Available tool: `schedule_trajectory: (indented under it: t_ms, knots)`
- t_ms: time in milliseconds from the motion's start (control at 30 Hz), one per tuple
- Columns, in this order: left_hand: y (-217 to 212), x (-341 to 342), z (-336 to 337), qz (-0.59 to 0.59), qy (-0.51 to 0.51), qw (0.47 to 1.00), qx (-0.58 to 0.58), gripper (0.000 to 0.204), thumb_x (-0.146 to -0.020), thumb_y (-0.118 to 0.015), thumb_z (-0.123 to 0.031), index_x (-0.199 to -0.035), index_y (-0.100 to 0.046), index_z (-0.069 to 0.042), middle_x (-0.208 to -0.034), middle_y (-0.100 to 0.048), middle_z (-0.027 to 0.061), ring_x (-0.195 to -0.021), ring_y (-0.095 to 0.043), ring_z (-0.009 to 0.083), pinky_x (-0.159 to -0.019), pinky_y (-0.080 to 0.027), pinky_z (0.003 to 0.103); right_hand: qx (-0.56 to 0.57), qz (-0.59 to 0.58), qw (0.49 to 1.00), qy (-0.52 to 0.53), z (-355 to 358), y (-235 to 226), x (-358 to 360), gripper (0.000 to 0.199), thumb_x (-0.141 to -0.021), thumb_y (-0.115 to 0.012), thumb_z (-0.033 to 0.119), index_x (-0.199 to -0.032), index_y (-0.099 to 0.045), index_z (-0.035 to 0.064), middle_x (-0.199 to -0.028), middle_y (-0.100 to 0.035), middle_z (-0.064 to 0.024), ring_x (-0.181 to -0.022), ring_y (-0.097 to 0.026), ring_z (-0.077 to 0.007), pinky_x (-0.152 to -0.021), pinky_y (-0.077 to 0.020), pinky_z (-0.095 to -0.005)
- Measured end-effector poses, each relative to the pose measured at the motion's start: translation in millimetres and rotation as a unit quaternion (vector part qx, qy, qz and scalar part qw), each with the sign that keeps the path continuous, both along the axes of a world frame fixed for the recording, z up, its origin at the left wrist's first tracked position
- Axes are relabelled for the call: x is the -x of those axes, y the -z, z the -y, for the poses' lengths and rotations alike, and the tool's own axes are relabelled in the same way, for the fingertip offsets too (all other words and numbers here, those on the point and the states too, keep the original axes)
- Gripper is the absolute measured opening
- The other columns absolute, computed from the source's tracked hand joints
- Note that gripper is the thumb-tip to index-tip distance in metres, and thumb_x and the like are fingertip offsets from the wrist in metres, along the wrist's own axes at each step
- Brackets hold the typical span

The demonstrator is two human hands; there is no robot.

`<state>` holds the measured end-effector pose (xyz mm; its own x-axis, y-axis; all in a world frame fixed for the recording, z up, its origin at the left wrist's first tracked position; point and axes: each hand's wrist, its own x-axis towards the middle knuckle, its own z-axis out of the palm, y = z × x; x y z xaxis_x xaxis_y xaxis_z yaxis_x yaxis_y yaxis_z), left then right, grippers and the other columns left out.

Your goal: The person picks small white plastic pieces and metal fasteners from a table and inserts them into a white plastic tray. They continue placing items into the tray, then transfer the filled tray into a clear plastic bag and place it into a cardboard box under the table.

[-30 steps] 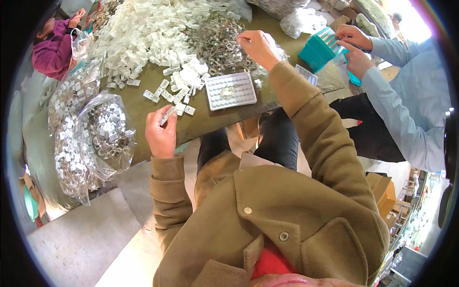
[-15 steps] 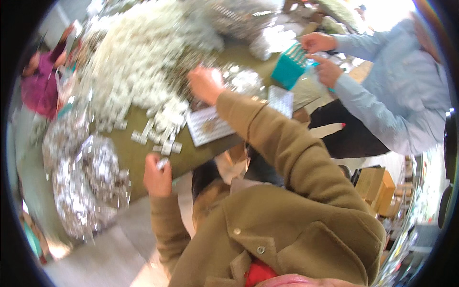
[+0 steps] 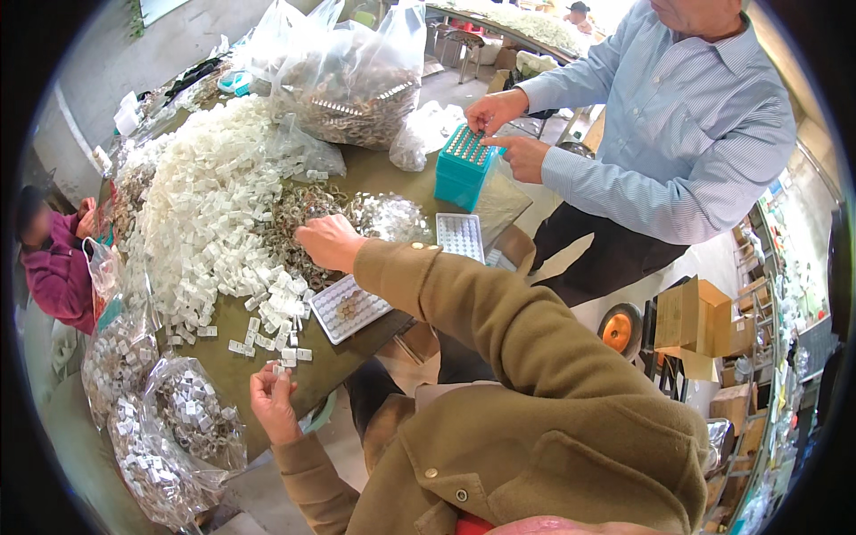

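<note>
My left hand (image 3: 275, 406) is at the near edge of the table, thumb and fingers pinched on a small white plastic piece (image 3: 283, 366). Several similar loose pieces (image 3: 265, 339) lie just beyond it, in front of a large heap of white plastic pieces (image 3: 201, 192). My right hand (image 3: 332, 242) reaches down into a pile of small brownish metal parts (image 3: 299, 214). Its fingertips are closed together, and whatever is between them is hidden. Below my right wrist lies a white tray (image 3: 328, 327) with rows of round pockets, some holding small tan discs.
Opposite, a person in a striped shirt (image 3: 660, 134) handles a teal box (image 3: 459, 183) of metal-topped rows. A second white tray (image 3: 459, 234) and shiny clear parts (image 3: 388, 214) are nearby. Filled plastic bags (image 3: 357, 89) stand behind; others (image 3: 192, 419) hang left, near a person in purple (image 3: 58, 276).
The view has shifted and sharpened. My right hand stays over the metal parts and my left hand keeps its pinch near the table edge. The co-worker's hands remain at the teal box.
</note>
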<state>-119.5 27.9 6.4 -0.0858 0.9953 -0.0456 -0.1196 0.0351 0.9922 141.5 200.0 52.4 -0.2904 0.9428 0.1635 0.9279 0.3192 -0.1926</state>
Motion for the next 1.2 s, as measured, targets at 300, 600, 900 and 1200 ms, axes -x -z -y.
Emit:
schedule_trajectory:
  t_ms: [300,600,900,1200]
  knots:
    - [-20,-20,9,0.012,0.055,0.997,0.046,0.016,-0.089,-0.067,-0.009,-0.092,-0.052,-0.007,-0.08,-0.062,0.0037,-0.067,-0.055,0.0076,-0.057,-0.045,0.022,-0.139,-0.117,0.983,0.01,-2,-10,1,0.015,-0.082,-0.059,0.018,-0.084,-0.065,0.0042,-0.089,-0.066,-0.0155,-0.078,-0.067,-0.0344,-0.067,-0.0539,-0.046]
    - [-19,-30,11,0.278,0.1,0.953,0.058,0.016,-0.087,-0.062,0.0,-0.101,-0.056,-0.005,-0.103,-0.058,0.0046,-0.107,-0.064,0.0216,-0.082,-0.058,0.033,0.107,-0.287,0.95,-0.054,0,-18,-25,0.018,-0.081,-0.074,0.019,-0.087,-0.069,0.0026,-0.076,-0.067,-0.0035,-0.069,-0.056,-0.0094,-0.063,-0.0464,-0.0289]
    - [-17,-43,10,0.298,0.038,0.946,0.119,0.015,-0.09,-0.065,-0.007,-0.102,-0.056,-0.006,-0.082,-0.055,-0.0017,-0.067,-0.051,0.0066,-0.059,-0.044,0.02,0.083,-0.439,0.892,-0.069,11,-5,-20,0.03,-0.086,-0.068,0.009,-0.115,-0.062,0.008,-0.098,-0.071,-0.0076,-0.087,-0.065,-0.0155,-0.078,-0.0516,-0.0314]
    - [-7,-42,7,0.331,0.077,0.923,0.181,0.012,-0.099,-0.054,-0.018,-0.099,-0.053,-0.005,-0.064,-0.034,-0.0076,-0.05,-0.03,0.0012,-0.041,-0.024,0.018,0.035,-0.328,0.941,-0.073,16,-6,-13,0.039,-0.085,-0.068,0.011,-0.124,-0.063,0.0113,-0.092,-0.071,-0.0063,-0.084,-0.065,-0.0158,-0.077,-0.0517,-0.0319]
